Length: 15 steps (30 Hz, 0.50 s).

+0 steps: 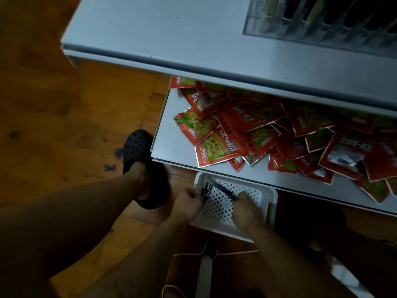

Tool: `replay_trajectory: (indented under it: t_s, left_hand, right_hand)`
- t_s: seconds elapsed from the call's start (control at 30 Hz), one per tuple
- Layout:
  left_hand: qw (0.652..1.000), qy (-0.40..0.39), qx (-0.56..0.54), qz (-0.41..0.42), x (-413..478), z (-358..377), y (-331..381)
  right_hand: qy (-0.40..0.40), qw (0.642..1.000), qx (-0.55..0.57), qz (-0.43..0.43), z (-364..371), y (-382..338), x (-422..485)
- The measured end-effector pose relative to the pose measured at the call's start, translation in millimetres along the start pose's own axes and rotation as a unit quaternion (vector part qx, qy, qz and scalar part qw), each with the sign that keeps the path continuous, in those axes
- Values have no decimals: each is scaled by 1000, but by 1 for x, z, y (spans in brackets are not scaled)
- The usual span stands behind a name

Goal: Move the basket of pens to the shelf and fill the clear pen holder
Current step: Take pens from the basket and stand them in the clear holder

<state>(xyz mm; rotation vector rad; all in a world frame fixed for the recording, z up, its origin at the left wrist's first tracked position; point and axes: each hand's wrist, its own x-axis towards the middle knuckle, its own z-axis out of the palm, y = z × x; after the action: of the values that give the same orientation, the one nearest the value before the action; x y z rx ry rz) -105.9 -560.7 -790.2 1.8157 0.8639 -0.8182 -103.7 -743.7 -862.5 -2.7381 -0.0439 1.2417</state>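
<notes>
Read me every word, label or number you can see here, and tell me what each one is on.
Red snack packets: large white Chinese characters and a small oval logo, too blurred and tilted to read reliably.
White basket, pens, clear pen holder, black shoe: no text visible.
Nothing can be quoted with confidence.

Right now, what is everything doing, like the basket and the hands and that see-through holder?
basket, low below the shelves, almost empty.
pens, a few dark ones, lying across the basket.
left hand, grips pen ends at the basket's left corner.
right hand, grips a pen inside the basket.
holder, on the top shelf, dark pens in some slots.
packets, scattered on the middle shelf.
shoe, on a foot, on the floor.
</notes>
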Motion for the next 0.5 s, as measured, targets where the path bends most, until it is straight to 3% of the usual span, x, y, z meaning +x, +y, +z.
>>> replay_trajectory:
  t_s: [0.13, 0.27, 0.5]
  left_hand:
    - [999, -1, -30, 18, 3, 3, 3]
    - [999, 16, -46, 9, 8, 5, -4]
    - [999, 23, -40, -9, 18, 6, -10]
  right_hand:
    - [-7, 1000, 9, -3, 8, 8, -3]
    - [18, 998, -3, 56, 12, 14, 1]
    - [-16, 995, -60, 74, 12, 14, 9]
